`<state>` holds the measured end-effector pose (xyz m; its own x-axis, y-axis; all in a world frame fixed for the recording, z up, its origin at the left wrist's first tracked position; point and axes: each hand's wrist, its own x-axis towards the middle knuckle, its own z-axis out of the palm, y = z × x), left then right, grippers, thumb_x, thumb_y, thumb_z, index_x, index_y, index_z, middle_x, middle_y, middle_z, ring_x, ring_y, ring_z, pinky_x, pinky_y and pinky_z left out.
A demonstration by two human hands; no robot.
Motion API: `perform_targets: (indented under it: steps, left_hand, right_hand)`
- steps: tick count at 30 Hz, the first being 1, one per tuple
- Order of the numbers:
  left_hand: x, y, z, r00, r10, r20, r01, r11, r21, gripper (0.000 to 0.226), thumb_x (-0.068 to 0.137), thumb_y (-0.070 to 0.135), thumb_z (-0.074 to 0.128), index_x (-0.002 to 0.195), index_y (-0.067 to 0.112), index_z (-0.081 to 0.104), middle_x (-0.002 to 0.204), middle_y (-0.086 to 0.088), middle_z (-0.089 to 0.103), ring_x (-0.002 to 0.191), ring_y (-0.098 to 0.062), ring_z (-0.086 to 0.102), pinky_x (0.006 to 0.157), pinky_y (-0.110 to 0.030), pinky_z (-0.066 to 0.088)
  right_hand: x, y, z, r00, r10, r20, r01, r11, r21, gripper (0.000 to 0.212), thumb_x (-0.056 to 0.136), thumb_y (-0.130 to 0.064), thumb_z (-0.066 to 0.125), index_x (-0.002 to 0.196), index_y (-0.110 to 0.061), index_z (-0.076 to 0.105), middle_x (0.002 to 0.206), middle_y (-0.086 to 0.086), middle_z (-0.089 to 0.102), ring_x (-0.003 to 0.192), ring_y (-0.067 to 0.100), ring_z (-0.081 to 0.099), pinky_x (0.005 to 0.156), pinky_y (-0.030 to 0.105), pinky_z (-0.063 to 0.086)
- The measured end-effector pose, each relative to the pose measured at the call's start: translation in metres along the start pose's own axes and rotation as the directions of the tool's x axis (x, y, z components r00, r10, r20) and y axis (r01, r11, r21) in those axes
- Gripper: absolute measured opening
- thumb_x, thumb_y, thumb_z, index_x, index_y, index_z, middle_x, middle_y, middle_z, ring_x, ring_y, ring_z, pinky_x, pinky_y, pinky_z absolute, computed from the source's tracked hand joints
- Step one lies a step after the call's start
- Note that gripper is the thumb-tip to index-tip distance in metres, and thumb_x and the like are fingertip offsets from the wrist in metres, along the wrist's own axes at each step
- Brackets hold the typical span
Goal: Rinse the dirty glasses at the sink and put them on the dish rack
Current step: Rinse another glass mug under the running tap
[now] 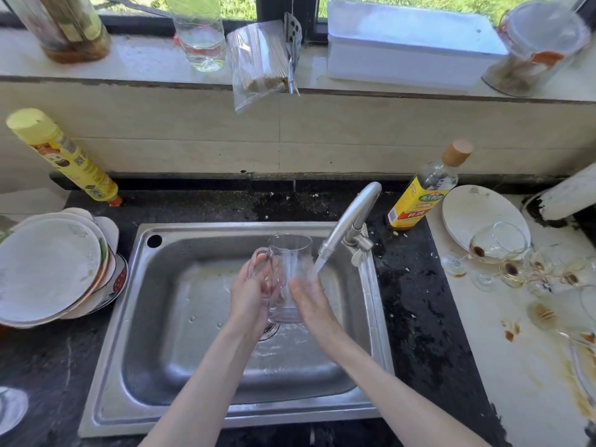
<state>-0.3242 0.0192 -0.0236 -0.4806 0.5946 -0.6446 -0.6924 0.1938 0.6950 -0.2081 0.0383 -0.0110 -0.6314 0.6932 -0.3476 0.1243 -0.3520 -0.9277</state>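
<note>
A clear glass mug point(288, 262) with a handle stands upright over the steel sink point(180, 317). My left hand point(250, 293) grips the mug at its handle side. My right hand point(309, 300) lies flat against the mug's right wall, fingers straight, under the water stream point(317, 267) running from the faucet point(350, 221). Several dirty glasses point(503, 256) with brown residue lie on the white counter at the right.
Stacked plates point(54, 269) sit left of the sink. A yellow bottle point(61, 154) leans at the back left, a sauce bottle point(425, 191) behind the faucet. A white plate point(467, 208) and brown spills point(511, 330) mark the right counter. Jars and a white box point(406, 43) line the windowsill.
</note>
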Motion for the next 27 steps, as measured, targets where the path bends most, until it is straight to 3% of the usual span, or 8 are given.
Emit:
perform_targets:
  steps: [4,7,9,11,14,17,22,27]
  left_hand:
    - [-0.007,-0.001,0.004,0.998,-0.054,0.019,0.055,0.999,-0.002,0.054,0.082,-0.020,0.025,0.115,0.014,0.052,0.092,0.001,0.065,0.054,-0.007,0.060,0.040,-0.016,0.042]
    - [-0.015,-0.006,0.007,0.990,-0.124,0.069,0.125,0.992,-0.009,0.045,0.087,-0.019,0.027,0.119,0.005,0.049,0.090,-0.026,0.063,0.046,-0.010,0.056,0.035,-0.016,0.042]
    - [-0.015,-0.008,0.007,0.982,-0.156,0.107,0.158,0.987,-0.010,0.045,0.087,-0.019,0.026,0.121,0.002,0.047,0.089,-0.020,0.063,0.046,-0.009,0.059,0.036,-0.018,0.042]
    - [-0.010,-0.007,0.007,0.986,-0.144,0.083,0.142,0.990,0.025,0.046,0.085,-0.019,0.029,0.120,0.003,0.049,0.091,-0.010,0.063,0.053,-0.009,0.062,0.043,-0.021,0.046]
    - [0.001,-0.011,0.003,0.994,0.092,-0.050,-0.072,0.945,0.318,0.040,0.089,-0.004,0.043,0.122,0.017,0.046,0.101,-0.013,0.063,0.078,-0.017,0.066,0.066,-0.027,0.054]
    - [-0.002,-0.020,0.001,0.888,0.424,0.177,-0.396,0.513,0.761,0.046,0.093,0.013,0.039,0.138,0.022,0.034,0.134,-0.014,0.041,0.123,-0.029,0.042,0.104,-0.039,0.034]
    - [-0.015,-0.038,-0.002,0.817,0.253,0.518,-0.542,0.030,0.840,0.065,0.096,0.040,0.029,0.148,0.017,-0.003,0.156,-0.005,-0.004,0.144,-0.023,-0.007,0.117,-0.045,0.002]
    - [-0.019,-0.030,0.002,0.860,0.197,0.471,-0.510,0.321,0.798,0.086,0.089,0.043,0.053,0.145,0.035,-0.011,0.145,-0.011,0.025,0.129,-0.023,0.038,0.096,-0.028,0.034]
  right_hand:
    - [0.008,0.004,-0.016,1.000,0.006,0.018,-0.004,0.994,-0.106,0.074,0.074,-0.059,0.052,0.137,-0.034,0.024,0.120,-0.036,0.042,0.099,-0.030,0.044,0.074,-0.003,0.040]
    - [0.033,0.012,-0.027,0.975,0.145,-0.166,-0.172,0.972,-0.158,0.072,0.081,-0.079,0.027,0.108,-0.021,0.061,0.090,0.008,0.069,0.085,0.021,0.068,0.086,0.039,0.055]
    - [0.044,0.010,-0.027,0.936,0.263,-0.232,-0.274,0.961,-0.016,0.072,0.092,-0.067,0.021,0.095,-0.008,0.064,0.071,0.007,0.065,0.070,0.023,0.062,0.080,0.042,0.053]
    - [0.046,0.008,-0.023,0.929,0.358,-0.096,-0.319,0.904,0.286,0.069,0.095,-0.061,0.019,0.097,-0.010,0.064,0.077,0.005,0.068,0.072,0.021,0.064,0.073,0.035,0.052]
    - [0.038,0.012,-0.019,0.937,0.337,0.091,-0.331,0.776,0.536,0.077,0.090,-0.068,0.013,0.102,-0.013,0.066,0.093,0.009,0.069,0.084,0.022,0.066,0.082,0.039,0.048]
    - [0.042,0.017,-0.017,0.925,0.376,0.044,-0.343,0.782,0.520,0.069,0.087,-0.070,0.019,0.101,-0.023,0.068,0.105,0.009,0.068,0.092,0.024,0.063,0.086,0.042,0.046]
    - [0.045,0.018,-0.024,0.903,0.425,-0.065,-0.335,0.790,0.513,0.054,0.097,-0.056,0.024,0.109,-0.020,0.062,0.098,0.007,0.072,0.093,0.023,0.067,0.082,0.035,0.054]
    - [0.034,0.024,-0.031,0.926,0.377,-0.006,-0.329,0.815,0.478,0.042,0.102,-0.042,0.026,0.112,-0.019,0.060,0.084,-0.001,0.074,0.074,0.013,0.069,0.069,0.028,0.053]
